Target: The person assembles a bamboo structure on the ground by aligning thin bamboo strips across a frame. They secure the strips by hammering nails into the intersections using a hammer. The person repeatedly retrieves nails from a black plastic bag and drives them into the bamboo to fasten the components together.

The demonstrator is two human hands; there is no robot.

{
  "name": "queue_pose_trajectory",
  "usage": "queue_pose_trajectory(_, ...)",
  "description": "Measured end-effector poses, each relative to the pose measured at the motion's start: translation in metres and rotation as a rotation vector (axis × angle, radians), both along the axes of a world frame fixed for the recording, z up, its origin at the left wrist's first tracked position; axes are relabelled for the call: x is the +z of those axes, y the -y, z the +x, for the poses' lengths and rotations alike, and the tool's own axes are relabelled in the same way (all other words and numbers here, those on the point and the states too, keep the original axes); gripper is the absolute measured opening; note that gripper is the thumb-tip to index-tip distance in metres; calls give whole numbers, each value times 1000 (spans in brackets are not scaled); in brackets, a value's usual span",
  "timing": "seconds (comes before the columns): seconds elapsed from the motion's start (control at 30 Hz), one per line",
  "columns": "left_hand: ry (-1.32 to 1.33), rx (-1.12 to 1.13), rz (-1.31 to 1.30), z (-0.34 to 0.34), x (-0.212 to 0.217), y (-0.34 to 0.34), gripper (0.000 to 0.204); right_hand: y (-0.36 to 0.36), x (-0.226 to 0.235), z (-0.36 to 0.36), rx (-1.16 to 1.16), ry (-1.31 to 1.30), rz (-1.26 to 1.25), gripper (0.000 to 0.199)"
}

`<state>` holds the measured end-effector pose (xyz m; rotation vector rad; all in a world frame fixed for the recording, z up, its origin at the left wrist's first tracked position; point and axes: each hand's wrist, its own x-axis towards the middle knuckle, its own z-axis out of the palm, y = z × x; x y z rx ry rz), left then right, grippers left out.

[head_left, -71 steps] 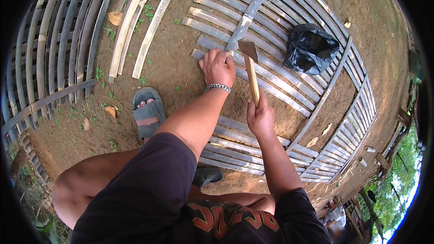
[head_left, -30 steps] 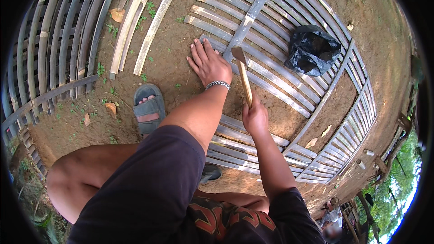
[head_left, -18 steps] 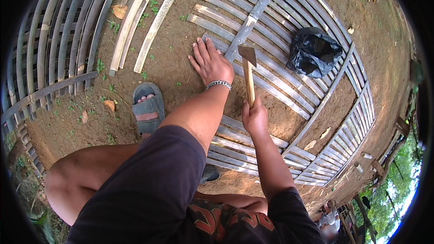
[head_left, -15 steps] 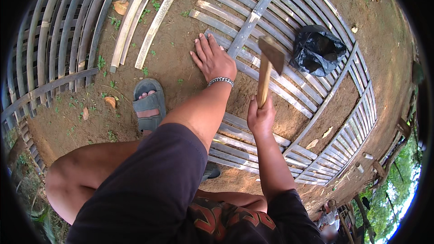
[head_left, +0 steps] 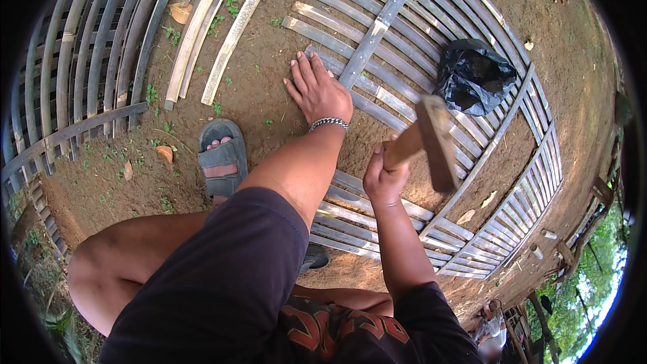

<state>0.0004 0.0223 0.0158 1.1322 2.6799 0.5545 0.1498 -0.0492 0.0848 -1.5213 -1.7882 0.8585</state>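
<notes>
My left hand [head_left: 319, 94] lies flat with fingers spread, pressing on the near end of a bamboo slat [head_left: 330, 61] in a lattice panel on the ground. A lengthwise bamboo strip [head_left: 379, 25] crosses the slats just beyond that hand. To the right, my right hand [head_left: 386, 174] is wrapped round the wooden handle of a hammer [head_left: 437, 145]. Its rusty, wedge-shaped head is raised above the panel, tilted to the right and smeared by motion. A black plastic bag [head_left: 475, 75] sits open on the slats beyond the hammer; its contents are too dark to make out.
Loose bamboo strips [head_left: 244, 27] lie on the dirt at the far left, beside another slatted panel [head_left: 84, 54]. My sandalled foot [head_left: 222, 160] stands left of my left arm. Cross strips [head_left: 495, 136] run along the panel's right side. Dry leaves [head_left: 164, 153] and small weeds dot the soil.
The hammer has swung from upright, its head tipping right and coming up nearer to me. My right hand has turned at the wrist; my left hand stays in place.
</notes>
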Motion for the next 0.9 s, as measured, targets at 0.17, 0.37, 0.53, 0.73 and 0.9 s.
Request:
queue_pose_trajectory(0.17, 15, -1, 8, 0, -4, 0, 57, -7, 1, -1, 42, 324, -329, 24)
queue_pose_trajectory(0.37, 11, -6, -16, 0, 1, 0, 57, -5, 4, 4, -36, -23, -91, 26)
queue_pose_trajectory(0.53, 37, -8, -23, 1, -2, 0, 57, -2, -9, 11, 105, 440, -430, 29)
queue_pose_trajectory(0.73, -8, -3, -7, -3, -2, 3, 55, 37, -14, 32, -114, 132, -305, 19)
queue_pose_trajectory(0.9, 11, 9, 17, -1, -2, 1, 56, 88, -38, 56, -528, -296, -560, 21)
